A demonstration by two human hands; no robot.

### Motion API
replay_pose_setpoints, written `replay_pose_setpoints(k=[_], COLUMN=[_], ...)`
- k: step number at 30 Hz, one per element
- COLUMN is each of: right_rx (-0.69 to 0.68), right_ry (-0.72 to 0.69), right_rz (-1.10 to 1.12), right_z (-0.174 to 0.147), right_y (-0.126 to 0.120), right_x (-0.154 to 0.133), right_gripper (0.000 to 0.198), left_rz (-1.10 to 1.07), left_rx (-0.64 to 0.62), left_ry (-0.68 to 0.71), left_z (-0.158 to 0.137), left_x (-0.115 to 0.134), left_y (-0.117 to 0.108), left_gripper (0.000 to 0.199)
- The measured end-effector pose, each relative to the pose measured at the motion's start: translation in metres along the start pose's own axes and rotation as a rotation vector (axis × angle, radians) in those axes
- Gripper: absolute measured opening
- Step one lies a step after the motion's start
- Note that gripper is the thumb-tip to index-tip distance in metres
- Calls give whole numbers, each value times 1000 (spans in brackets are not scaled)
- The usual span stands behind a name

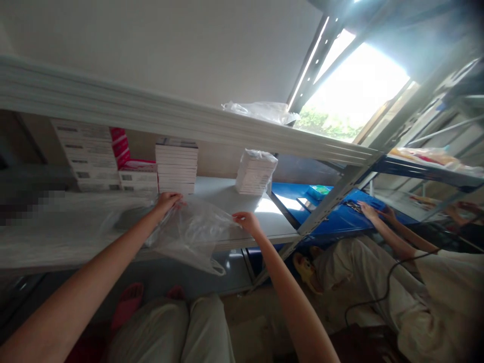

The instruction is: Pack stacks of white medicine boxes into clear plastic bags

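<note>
A clear plastic bag [196, 227] is stretched between my two hands over the front edge of the grey shelf [215, 189]. My left hand [169, 201] pinches its upper left side, and my right hand [246, 222] pinches its right side. The bag's lower corner droops below the shelf edge. Behind it, a tall stack of thin white boxes [176, 166] stands upright near my left hand. Another stack of white boxes [255, 171], wrapped in clear plastic, rises beyond my right hand.
White and pink boxes [94, 156] are piled at the left. Clear plastic sheeting [75, 227] covers the shelf's left part. An upper shelf board [181, 113] crosses overhead. A metal post [328, 201] divides off a blue worktop [340, 222], where another person's hands [368, 210] work.
</note>
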State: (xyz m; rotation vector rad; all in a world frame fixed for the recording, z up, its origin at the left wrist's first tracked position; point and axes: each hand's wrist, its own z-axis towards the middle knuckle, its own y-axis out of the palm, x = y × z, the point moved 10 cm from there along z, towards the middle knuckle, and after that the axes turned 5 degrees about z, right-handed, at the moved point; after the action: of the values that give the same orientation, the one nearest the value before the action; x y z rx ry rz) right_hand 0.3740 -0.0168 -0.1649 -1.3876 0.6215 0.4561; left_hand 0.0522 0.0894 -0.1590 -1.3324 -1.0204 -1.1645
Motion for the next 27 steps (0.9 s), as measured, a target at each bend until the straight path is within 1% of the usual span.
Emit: replay_pose_setpoints(k=[3, 5, 8, 12, 15, 21, 24, 27], right_rx=[1, 19, 4, 22, 12, 9, 38, 128], right_ry=[-9, -22, -34, 2, -12, 4, 20, 53], right_rz=[26, 40, 50, -11, -27, -18, -20, -118], right_z=[-4, -5, -6, -6, -5, 5, 20, 37], right_y=[-2, -3, -3, -10, -14, -19, -30, -52], right_x=[13, 16, 19, 27, 28, 30, 25, 14], right_gripper=[25, 26, 27, 28, 26, 20, 16, 17], left_rz=[-43, -52, -47, 38, 101, 212, 222, 198], left_rx=[18, 17, 0, 50, 99, 129, 160, 143], left_ry=[-31, -39, -35, -7, 7, 35, 10, -11], left_z=[2, 3, 5, 5, 3, 7, 13, 19], left_x=[-8, -12, -15, -14, -14, -12, -9, -4], left_y=[0, 2, 3, -9, -19, -21, -22, -19], left_gripper=[18, 17, 17, 18, 18, 18, 17, 21])
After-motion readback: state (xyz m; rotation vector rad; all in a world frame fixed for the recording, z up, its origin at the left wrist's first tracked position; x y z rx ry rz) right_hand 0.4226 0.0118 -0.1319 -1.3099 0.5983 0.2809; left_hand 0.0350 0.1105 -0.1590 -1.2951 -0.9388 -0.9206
